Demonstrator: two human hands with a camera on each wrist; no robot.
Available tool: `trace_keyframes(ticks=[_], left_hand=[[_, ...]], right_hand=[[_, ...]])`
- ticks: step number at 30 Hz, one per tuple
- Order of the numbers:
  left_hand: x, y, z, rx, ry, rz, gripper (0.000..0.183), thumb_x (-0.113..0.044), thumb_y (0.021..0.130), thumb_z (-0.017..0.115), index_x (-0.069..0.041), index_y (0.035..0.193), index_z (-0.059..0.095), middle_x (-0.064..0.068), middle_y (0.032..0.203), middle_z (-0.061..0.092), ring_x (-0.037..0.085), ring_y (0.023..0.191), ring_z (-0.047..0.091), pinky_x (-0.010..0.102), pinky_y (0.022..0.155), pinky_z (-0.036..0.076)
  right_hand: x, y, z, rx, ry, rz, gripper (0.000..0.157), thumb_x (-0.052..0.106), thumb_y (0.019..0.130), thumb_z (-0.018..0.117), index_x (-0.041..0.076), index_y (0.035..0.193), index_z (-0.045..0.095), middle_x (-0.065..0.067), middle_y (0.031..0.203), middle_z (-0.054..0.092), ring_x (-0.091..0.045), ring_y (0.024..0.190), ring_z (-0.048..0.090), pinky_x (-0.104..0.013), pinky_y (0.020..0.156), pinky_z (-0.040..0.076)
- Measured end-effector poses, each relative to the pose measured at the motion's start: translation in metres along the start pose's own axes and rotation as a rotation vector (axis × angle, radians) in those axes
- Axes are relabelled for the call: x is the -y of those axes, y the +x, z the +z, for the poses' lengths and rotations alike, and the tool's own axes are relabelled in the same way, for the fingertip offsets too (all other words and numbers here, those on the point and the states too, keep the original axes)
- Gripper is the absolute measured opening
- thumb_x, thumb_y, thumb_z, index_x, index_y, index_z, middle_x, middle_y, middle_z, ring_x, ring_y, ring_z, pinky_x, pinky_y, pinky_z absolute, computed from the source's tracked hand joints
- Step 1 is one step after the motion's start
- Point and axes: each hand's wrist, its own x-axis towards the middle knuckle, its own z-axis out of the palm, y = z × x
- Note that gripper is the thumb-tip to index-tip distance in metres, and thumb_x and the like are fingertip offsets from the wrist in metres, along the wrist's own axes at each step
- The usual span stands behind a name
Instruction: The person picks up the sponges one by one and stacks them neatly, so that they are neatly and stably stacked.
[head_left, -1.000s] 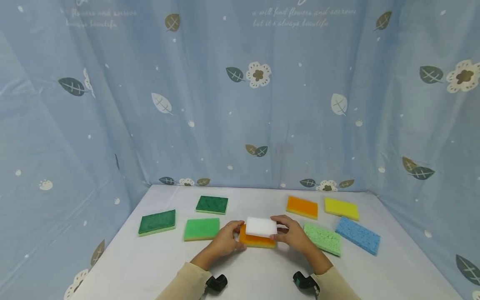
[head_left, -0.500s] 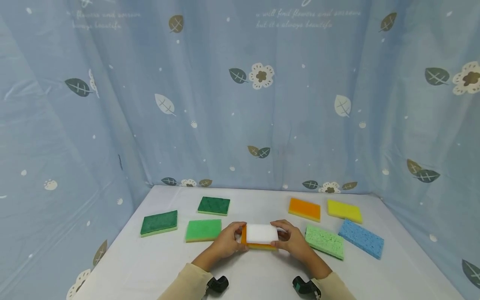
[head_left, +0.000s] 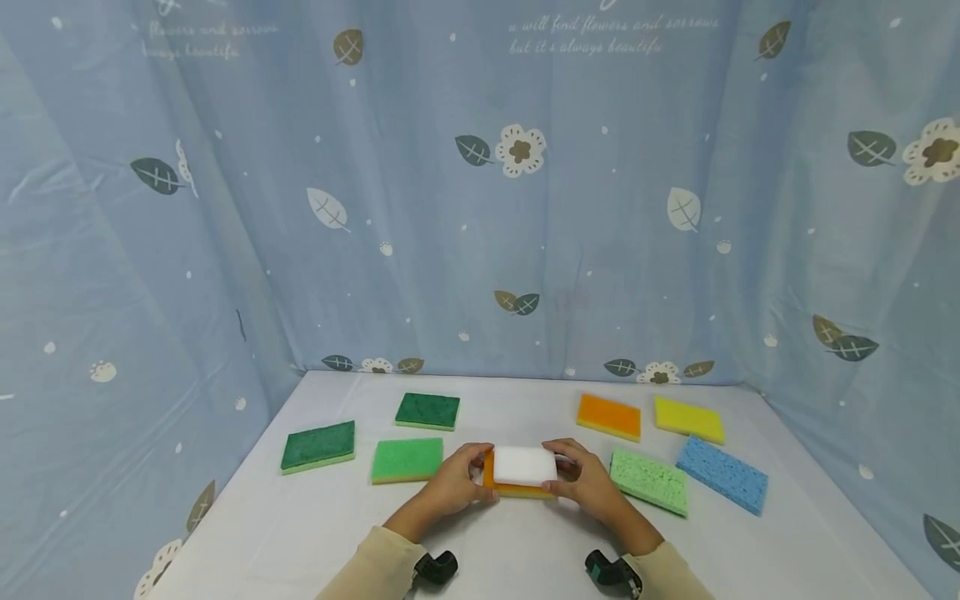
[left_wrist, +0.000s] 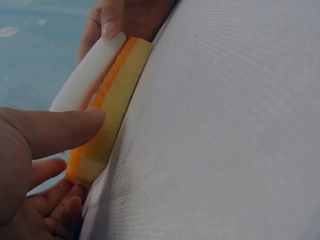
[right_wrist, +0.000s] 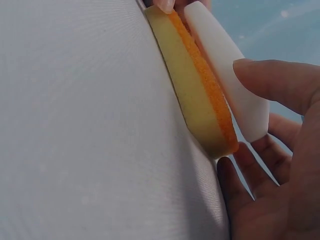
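In the head view, a white sponge (head_left: 525, 465) lies over an orange-and-yellow sponge (head_left: 489, 472) at the front middle of the table. My left hand (head_left: 453, 482) holds the orange-and-yellow one at its left end, thumb on the near yellow side (left_wrist: 119, 107). The right hand (head_left: 589, 485) pinches the right end of the white sponge, its thumb on the near edge (right_wrist: 232, 85). Both wrist views show a narrow wedge-like gap between the white block and the orange face. The lower sponge's yellow base sits along the white cloth.
Left of the hands lie two dark green sponges (head_left: 318, 447) (head_left: 427, 411) and a bright green one (head_left: 407, 460). To the right are an orange sponge (head_left: 609, 417), a yellow one (head_left: 689, 419), a speckled light green one (head_left: 649, 482) and a blue one (head_left: 722, 473). A blue curtain (head_left: 420, 250) hangs behind.
The white sponge has come down and nearer onto the orange-and-yellow sponge, carried by the right hand. Over the last half second both hands stay nearly still.
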Motion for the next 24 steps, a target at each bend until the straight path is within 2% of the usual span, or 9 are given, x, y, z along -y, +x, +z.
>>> trace_keyframes(ticks=[20,24], left_hand=[[0.0015,0.0009,0.0004,-0.011,0.000,0.025,0.069,-0.014,0.071,0.088,-0.008,0.133,0.057,0.001,0.118,0.057,0.019,0.097,0.051,0.036,0.080,0.045],[0.0022,0.0001,0.0023,-0.025,-0.002,0.030,0.068,-0.014,0.070,0.089,-0.008,0.131,0.058,0.002,0.119,0.057,0.019,0.101,0.053,0.038,0.084,0.046]], right_hand=[[-0.0026,0.0019,0.0006,-0.004,-0.018,-0.007,0.062,0.000,0.076,0.081,-0.009,0.131,0.053,-0.025,0.130,0.050,-0.042,0.122,0.049,-0.051,0.103,0.035],[-0.0012,0.0004,0.0010,-0.006,-0.030,0.003,0.064,-0.001,0.074,0.082,-0.009,0.131,0.053,-0.025,0.130,0.050,-0.042,0.122,0.049,-0.052,0.103,0.035]])
